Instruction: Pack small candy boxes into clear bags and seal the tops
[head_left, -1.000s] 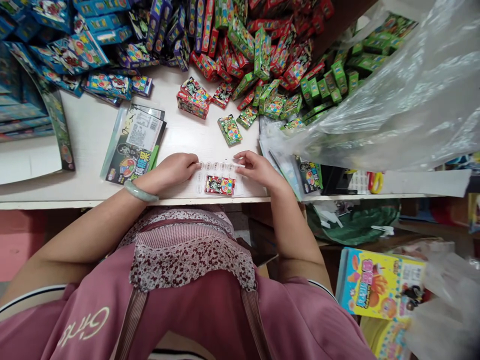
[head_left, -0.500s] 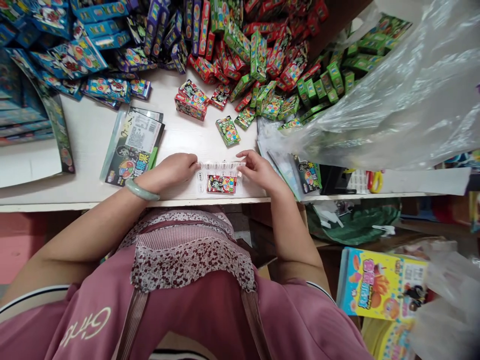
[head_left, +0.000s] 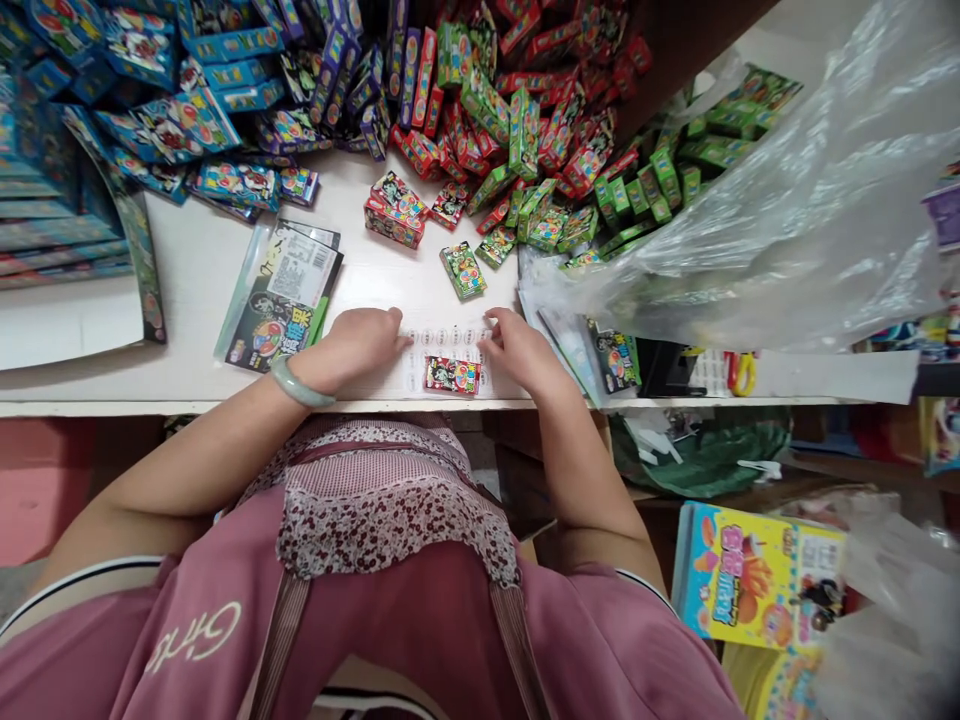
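Observation:
A clear sheet of round stickers point(head_left: 441, 338) lies near the table's front edge, between my hands. On its near part rests a small red candy box point(head_left: 452, 375) with its printed face up. My left hand point(head_left: 367, 345), a jade-coloured bangle on its wrist, pinches the sheet's far left corner. At the far right corner, the thumb and curled fingers of my right hand point(head_left: 519, 350) grip the sheet; their exact contact is partly hidden. Just beyond the sheet lies a green candy box point(head_left: 463, 271), touched by neither hand.
Heaped along the back are blue boxes point(head_left: 232, 75), purple boxes point(head_left: 330, 80), red boxes point(head_left: 555, 125) and green boxes point(head_left: 525, 130). Printed packaging point(head_left: 277, 300) lies left. Clear plastic film point(head_left: 750, 240) spreads over the right side, beside yellow-handled scissors point(head_left: 742, 373).
The whole view has shifted slightly, so the table's things appear further right and lower. The sheet's far edge looks flatter on the table. Both hands keep nearly the same place at its corners.

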